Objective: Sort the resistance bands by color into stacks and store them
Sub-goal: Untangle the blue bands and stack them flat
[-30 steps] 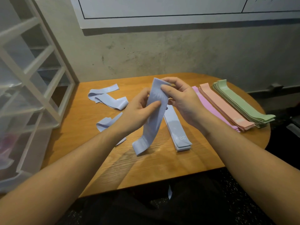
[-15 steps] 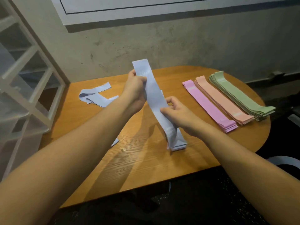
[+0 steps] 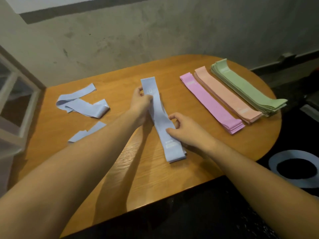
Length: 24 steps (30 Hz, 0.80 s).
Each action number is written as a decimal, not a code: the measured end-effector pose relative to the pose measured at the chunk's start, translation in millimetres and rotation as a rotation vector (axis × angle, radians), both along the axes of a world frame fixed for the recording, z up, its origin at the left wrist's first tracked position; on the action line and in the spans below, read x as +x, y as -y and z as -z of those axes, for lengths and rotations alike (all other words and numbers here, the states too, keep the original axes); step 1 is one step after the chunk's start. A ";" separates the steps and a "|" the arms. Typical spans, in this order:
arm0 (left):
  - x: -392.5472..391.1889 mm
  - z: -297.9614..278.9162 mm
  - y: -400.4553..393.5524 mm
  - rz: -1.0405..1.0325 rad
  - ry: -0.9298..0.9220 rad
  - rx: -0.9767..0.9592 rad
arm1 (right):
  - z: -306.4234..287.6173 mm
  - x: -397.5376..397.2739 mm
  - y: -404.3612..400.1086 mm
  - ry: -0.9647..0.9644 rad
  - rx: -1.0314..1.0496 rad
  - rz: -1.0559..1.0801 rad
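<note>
Blue band laid along the blue stack, both hands on it

The left hand [image 3: 141, 102] has its grip curled round the far end of the blue band [image 3: 159, 116]; the right hand [image 3: 183, 130] pinches its near part over the blue stack [image 3: 174, 152] mid-worktop [image 3: 120, 161]. Loose blue bands [image 3: 82, 105] lie left — pink stack [image 3: 210, 104], peach stack [image 3: 227, 97] and green stack [image 3: 248, 88] right.

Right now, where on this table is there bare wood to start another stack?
Bare wood lies between the blue band stack under both hands and the pink band stack, and along the near edge of the wooden table. The left side is crowded with loose blue bands; the right edge holds the peach stack and green stack.
</note>
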<state>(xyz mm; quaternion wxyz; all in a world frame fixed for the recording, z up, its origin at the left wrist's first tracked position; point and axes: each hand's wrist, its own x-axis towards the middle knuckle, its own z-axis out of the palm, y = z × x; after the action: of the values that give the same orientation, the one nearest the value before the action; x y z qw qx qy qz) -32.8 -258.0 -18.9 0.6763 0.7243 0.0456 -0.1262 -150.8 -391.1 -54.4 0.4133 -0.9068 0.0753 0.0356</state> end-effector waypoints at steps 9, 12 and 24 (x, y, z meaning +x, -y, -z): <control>21.4 33.7 -7.6 0.119 0.145 0.360 | 3.2 0.4 12.0 -0.073 -0.146 -0.041; 31.1 44.1 -11.6 0.125 0.233 0.476 | 3.4 3.3 16.8 -0.075 -0.107 -0.040; 31.1 39.4 -16.8 0.080 0.175 0.387 | 2.7 32.9 3.6 0.054 -0.062 -0.008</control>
<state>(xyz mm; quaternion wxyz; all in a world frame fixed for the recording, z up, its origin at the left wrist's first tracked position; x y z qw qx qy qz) -1.7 -241.3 -58.2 0.5204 0.8501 -0.0185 -0.0785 -117.9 -394.7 -57.1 0.3867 -0.9201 0.0616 0.0102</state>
